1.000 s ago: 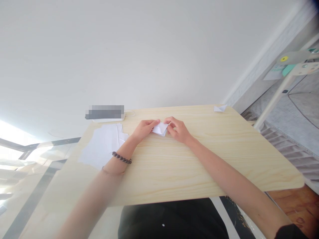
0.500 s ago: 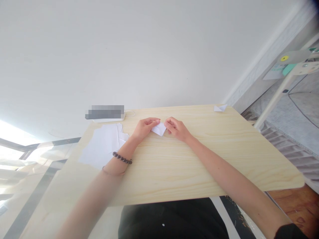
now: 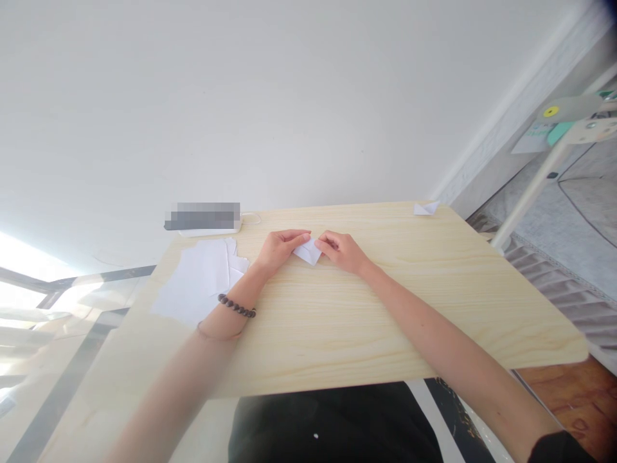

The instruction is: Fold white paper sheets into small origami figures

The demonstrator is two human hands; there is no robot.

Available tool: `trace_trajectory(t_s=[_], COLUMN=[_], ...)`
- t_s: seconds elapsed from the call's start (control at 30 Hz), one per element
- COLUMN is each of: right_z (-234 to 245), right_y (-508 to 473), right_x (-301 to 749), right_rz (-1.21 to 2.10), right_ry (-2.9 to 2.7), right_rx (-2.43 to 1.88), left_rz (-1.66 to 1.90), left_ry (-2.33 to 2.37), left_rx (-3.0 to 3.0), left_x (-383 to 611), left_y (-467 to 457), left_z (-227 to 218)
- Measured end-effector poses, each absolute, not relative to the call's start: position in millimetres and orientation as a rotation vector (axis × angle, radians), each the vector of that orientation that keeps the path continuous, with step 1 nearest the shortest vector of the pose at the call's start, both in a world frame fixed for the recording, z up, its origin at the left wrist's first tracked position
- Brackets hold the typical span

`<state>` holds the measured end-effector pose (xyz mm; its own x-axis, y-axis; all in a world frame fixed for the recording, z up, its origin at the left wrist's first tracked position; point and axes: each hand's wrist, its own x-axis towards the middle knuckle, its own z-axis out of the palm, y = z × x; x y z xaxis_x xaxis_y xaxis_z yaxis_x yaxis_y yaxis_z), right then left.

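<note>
A small folded piece of white paper [image 3: 307, 252] is held between my two hands over the middle of the table. My left hand [image 3: 281, 249] pinches its left upper edge between thumb and fingers. On the other side, my right hand [image 3: 340, 249] grips the right upper corner with thumb and forefinger. The paper's lower point faces me, and fold lines show on its surface. My fingertips cover its upper edge.
Sheets of white paper [image 3: 197, 273] lie overlapping at the table's left. A blurred-out dark and white device [image 3: 207, 218] with a cable stands behind them. Another folded paper [image 3: 427, 209] rests at the far right corner of the wooden table [image 3: 434, 289]. A wall rises behind.
My right fingers have shifted slightly left and closed nearer on the paper's corner. The left hand stays nearly in place.
</note>
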<state>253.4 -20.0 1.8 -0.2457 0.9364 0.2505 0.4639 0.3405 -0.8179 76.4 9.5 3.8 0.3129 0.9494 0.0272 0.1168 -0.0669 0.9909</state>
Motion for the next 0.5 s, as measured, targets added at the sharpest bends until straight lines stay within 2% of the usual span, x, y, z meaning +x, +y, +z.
trace_trajectory(t_s=[0.5], right_z=[4.4], right_y=[-21.4], right_x=[255.8], right_rz=[0.858], right_ry=[-1.899], right_rx=[-1.193], left_rz=[0.979], left_ry=[0.994], left_rx=[1.426], left_x=[77.2], left_y=[9.8], left_z=[2.3])
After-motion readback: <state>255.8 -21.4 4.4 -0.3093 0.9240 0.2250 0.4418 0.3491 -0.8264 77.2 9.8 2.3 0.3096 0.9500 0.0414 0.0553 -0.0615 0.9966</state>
